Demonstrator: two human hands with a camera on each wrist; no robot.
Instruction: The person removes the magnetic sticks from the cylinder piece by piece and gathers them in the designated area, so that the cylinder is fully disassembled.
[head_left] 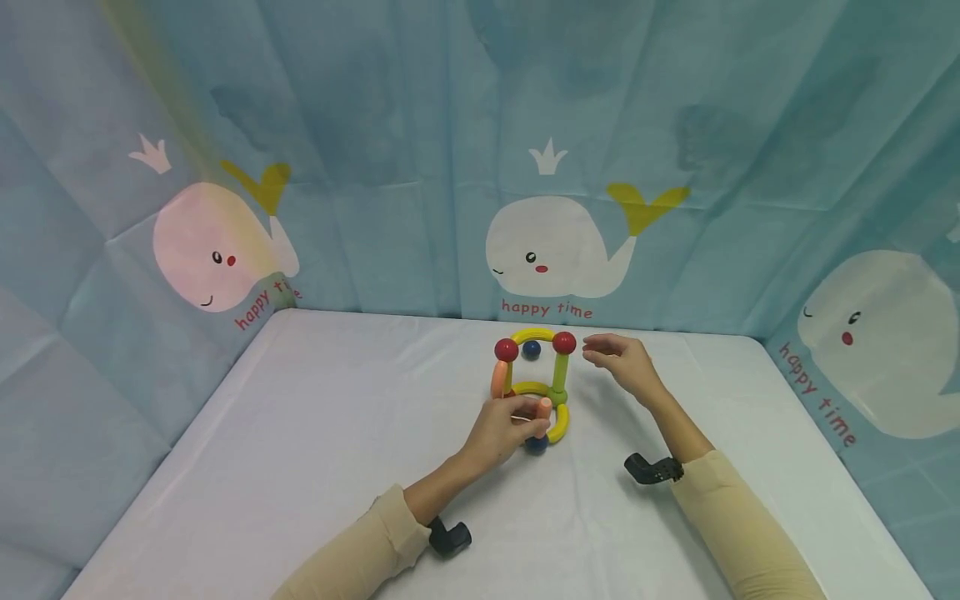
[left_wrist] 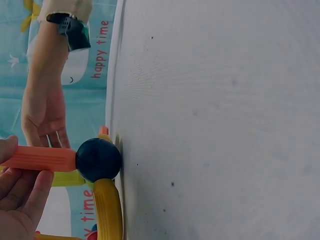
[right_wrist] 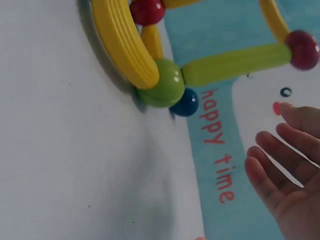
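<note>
My left hand (head_left: 501, 433) pinches an upright orange stick (head_left: 543, 410) between thumb and fingers. In the left wrist view, the stick's lower end meets a dark blue ball (left_wrist: 99, 160) resting on the table. A curved yellow piece (head_left: 559, 425) links that ball to a green ball (head_left: 557, 397), from which a light green stick (right_wrist: 237, 64) rises to a red ball (head_left: 564, 342). Right of this red ball hovers my right hand (head_left: 626, 364), apart from it, fingers extended and holding nothing. Another red ball (head_left: 506, 350) tops the frame's left side; my left hand hides part of the base.
A second orange stick (head_left: 498, 379) shows at the frame's left side. Behind stands a loose-looking blue ball (head_left: 531, 350). A white cloth covers the table (head_left: 337, 417), and a blue whale-print curtain (head_left: 412, 167) hangs around its back and sides.
</note>
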